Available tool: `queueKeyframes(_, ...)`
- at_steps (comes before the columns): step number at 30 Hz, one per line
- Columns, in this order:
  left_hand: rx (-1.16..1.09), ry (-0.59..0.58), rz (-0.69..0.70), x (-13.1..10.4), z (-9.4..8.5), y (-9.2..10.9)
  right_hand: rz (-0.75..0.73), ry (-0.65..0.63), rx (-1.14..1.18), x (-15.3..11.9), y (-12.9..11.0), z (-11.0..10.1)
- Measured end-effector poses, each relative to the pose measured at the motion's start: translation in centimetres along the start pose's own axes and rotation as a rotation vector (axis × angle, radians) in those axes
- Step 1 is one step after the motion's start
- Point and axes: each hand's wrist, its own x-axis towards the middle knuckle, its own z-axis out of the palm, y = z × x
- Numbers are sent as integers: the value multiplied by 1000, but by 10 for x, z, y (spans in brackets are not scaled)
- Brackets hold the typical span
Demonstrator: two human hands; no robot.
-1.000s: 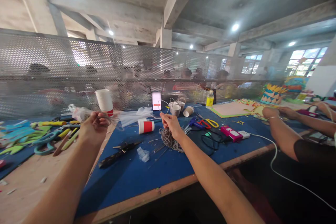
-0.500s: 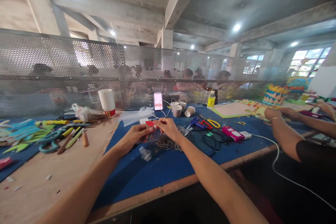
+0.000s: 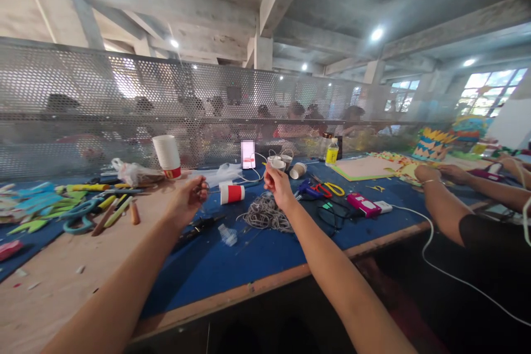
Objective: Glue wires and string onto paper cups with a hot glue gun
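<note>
My left hand (image 3: 189,199) is raised over the table with its fingers curled together; what they hold, if anything, is too small to tell. Fingers pinched, my right hand (image 3: 277,183) hangs above a tangle of grey cord (image 3: 267,213), and its grip is also unclear. Between the hands, a red and white paper cup (image 3: 232,193) lies on its side on the blue mat (image 3: 232,282). Crumpled clear plastic (image 3: 228,235) and a dark tool (image 3: 201,227) are nearer to me. Wrapped cups (image 3: 279,163) stand behind my right hand, with one (image 3: 297,170) tipped over.
Stacked white cups (image 3: 166,155) stand left of a lit phone (image 3: 248,155). Blue-handled scissors (image 3: 78,215) and markers lie at left. A magenta device (image 3: 363,204), yellow-handled scissors (image 3: 334,188) and a bottle (image 3: 332,152) are at right, near another person's arm (image 3: 446,210).
My hands have moved apart, the left one leftward and the right one slightly up. The red and white cup, mostly hidden before, now shows between them.
</note>
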Motion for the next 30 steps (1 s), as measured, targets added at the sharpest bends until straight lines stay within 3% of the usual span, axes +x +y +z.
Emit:
queueKeyframes(3, 150, -114, 5, -8, 11, -10, 53, -156, -137, -6, 5, 7)
queueKeyframes(7, 295, -312, -51, -21, 23, -25, 115, -482, -263, -23, 11, 24)
queueKeyframes(10, 331, -352, -95, -26, 26, -30, 101, -584, -240, -29, 15, 30)
queueKeyframes(16, 358, -278, -49, -15, 19, -26, 133, -312, -194, -16, 16, 19)
queueKeyframes(19, 381, -224, -14, -9, 12, -24, 162, -187, 2, -8, 12, 11)
queueKeyframes(23, 493, -151, 29, -5, 7, -23, 179, -143, 202, 2, 5, -4)
queueKeyframes(26, 629, -107, 59, -10, 12, -18, 291, -72, 466, 9, 0, -17)
queueKeyframes(28, 776, -144, 73, -16, 17, -11, 313, -44, 543, 11, -2, -25)
queueKeyframes(30, 973, -259, 62, -23, 19, -2, 317, -40, 559, 12, -2, -29)
